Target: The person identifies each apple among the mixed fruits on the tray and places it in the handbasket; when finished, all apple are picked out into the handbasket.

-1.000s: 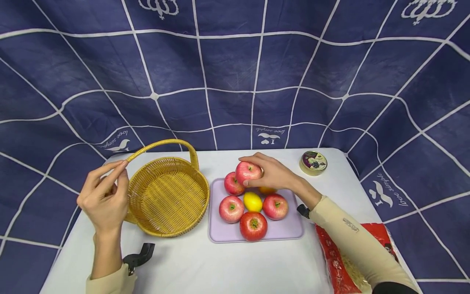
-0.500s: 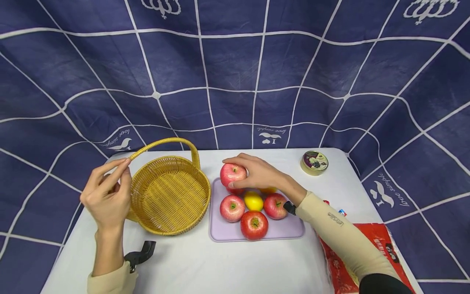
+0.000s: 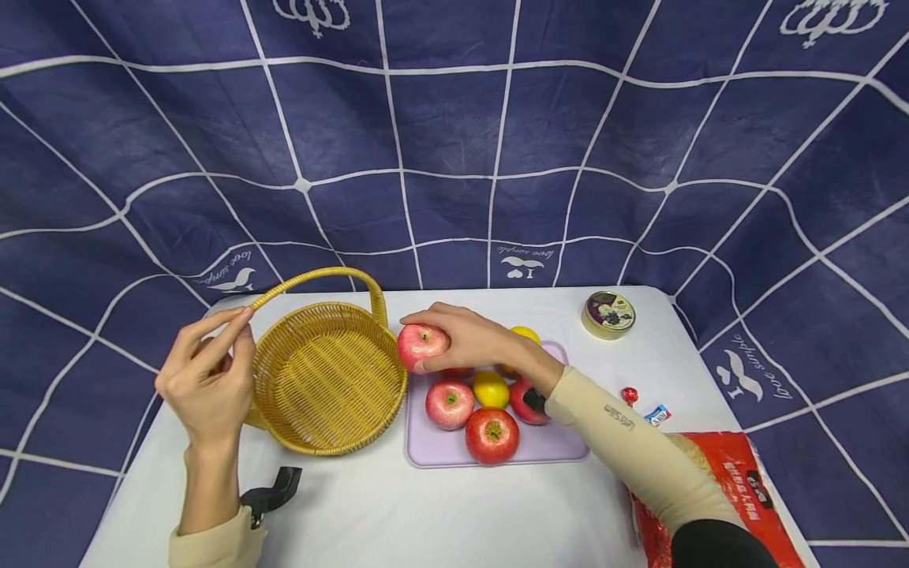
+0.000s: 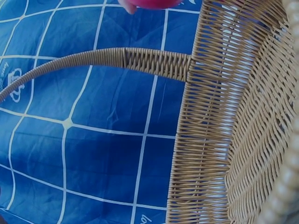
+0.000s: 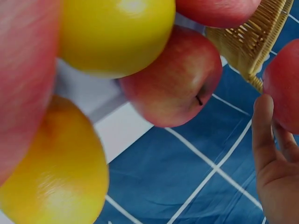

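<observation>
Reaching leftward, right hand (image 3: 474, 341) fingers curled round apple (image 3: 422, 345), left hand (image 3: 206, 379) pinching basket (image 3: 323, 379) rim

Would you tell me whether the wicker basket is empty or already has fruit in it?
Empty. The wicker basket shows only bare weave inside; the apple in the right hand is beside its rim, not inside.
</observation>
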`<state>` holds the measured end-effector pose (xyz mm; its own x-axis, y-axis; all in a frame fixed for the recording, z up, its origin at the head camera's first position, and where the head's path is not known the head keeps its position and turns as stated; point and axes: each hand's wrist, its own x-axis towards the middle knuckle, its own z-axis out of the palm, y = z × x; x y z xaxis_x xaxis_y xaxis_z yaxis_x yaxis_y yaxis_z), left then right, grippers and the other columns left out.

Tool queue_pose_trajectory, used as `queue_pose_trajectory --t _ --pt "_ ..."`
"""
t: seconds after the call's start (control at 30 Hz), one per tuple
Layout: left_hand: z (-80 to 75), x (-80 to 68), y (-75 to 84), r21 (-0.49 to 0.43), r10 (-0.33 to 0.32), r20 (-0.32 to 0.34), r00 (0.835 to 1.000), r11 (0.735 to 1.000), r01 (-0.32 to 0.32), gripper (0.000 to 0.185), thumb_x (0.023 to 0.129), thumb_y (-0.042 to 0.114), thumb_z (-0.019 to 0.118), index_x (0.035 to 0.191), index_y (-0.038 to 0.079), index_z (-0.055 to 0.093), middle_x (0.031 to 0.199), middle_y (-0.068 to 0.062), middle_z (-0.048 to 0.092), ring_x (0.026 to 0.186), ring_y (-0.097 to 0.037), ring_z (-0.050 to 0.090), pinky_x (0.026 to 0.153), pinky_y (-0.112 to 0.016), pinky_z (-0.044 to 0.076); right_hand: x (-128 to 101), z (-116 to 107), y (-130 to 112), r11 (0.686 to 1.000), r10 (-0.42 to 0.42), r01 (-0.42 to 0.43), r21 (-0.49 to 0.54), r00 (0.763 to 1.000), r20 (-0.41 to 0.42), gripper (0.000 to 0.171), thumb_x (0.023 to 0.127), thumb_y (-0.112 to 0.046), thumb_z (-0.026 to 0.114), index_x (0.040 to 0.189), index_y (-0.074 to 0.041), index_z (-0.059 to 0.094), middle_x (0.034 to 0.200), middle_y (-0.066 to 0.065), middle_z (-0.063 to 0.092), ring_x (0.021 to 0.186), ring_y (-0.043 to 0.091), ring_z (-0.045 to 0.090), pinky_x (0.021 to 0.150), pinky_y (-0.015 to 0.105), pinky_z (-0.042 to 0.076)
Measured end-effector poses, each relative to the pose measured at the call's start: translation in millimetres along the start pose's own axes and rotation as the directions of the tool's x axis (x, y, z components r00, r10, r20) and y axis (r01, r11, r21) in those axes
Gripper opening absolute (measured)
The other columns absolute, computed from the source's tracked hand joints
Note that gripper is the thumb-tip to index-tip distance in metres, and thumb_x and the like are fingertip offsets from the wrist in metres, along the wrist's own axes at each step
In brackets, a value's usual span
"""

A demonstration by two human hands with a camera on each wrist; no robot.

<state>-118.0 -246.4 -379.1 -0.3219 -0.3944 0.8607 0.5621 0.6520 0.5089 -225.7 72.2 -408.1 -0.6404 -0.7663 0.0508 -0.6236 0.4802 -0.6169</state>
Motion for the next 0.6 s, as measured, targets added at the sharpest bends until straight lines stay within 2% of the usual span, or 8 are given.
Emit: queue_pose_trajectory --t 0.17,0.43,0.6 --pt "-1.7 0.3 -1.0 -0.005 0.001 0.004 1.000 1.000 -0.001 0.012 0.085 -0.001 0.070 0.087 0.003 0.082 0.091 -0.018 0.075 0.054 0.005 0.037 0.055 -0.005 0.026 9.7 5.6 -5.2 0.999 -0.033 0.033 0.012 0.999 0.021 0.070 0.080 -0.059 0.076 0.143 -0.037 0.054 0.119 -0.019 0.055 0.105 0.001 0.055 0.092 0.028 0.050" --pt "2.4 3.4 12.0 -0.012 0.004 0.004 1.000 1.000 -0.004 0.014 0.085 -0.003 0.069 0.089 0.001 0.081 0.091 -0.020 0.074 0.056 0.005 0.036 0.056 -0.005 0.026 23.0 15.8 -14.7 0.997 -0.072 0.073 -0.006 0.996 0.048 0.071 0.081 -0.055 0.077 0.144 -0.031 0.054 0.121 -0.017 0.056 0.106 0.000 0.053 0.093 0.025 0.048" --pt "2.4 3.6 12.5 -0.006 0.000 -0.009 1.000 1.000 0.000 0.012 0.085 -0.001 0.070 0.088 0.001 0.081 0.090 -0.020 0.075 0.057 0.004 0.039 0.057 -0.005 0.027 31.8 22.4 -21.9 0.998 -0.060 0.061 -0.010 0.995 0.074 0.071 0.081 -0.057 0.076 0.144 -0.035 0.053 0.123 -0.016 0.055 0.108 0.000 0.052 0.095 0.025 0.046"
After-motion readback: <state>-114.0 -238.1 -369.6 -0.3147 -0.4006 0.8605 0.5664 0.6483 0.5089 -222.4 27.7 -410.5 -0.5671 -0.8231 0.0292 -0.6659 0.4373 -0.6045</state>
